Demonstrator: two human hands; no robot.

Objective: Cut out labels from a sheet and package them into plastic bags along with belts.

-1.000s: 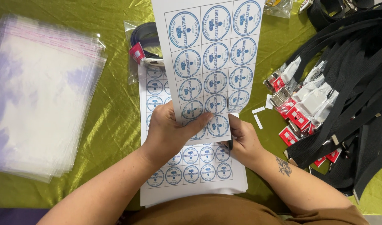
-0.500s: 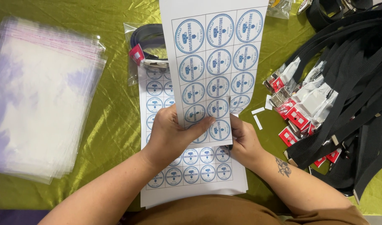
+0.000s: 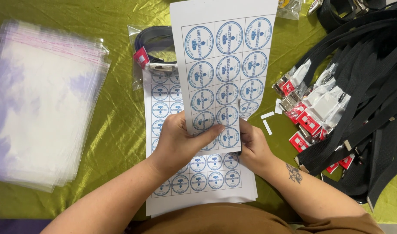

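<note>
A white sticker sheet (image 3: pixel 224 52) printed with round blue labels is held upright over the table. My left hand (image 3: pixel 179 141) grips its lower left edge, thumb across the bottom labels. My right hand (image 3: pixel 252 147) pinches the lower right corner, where the edge looks slightly lifted. Under both hands lies a stack of similar label sheets (image 3: pixel 198 177) flat on the green cloth.
A pile of clear plastic bags (image 3: pixel 42 104) lies at the left. A bagged black belt (image 3: pixel 157 50) rests behind the sheets. At the right is a heap of black belts (image 3: pixel 363 99) with red-and-white tags (image 3: pixel 313 110). Small white paper strips (image 3: pixel 267 121) lie nearby.
The held sheet has shifted a little to the right and up. My right fingers have moved along its lower right edge. Everything else is still.
</note>
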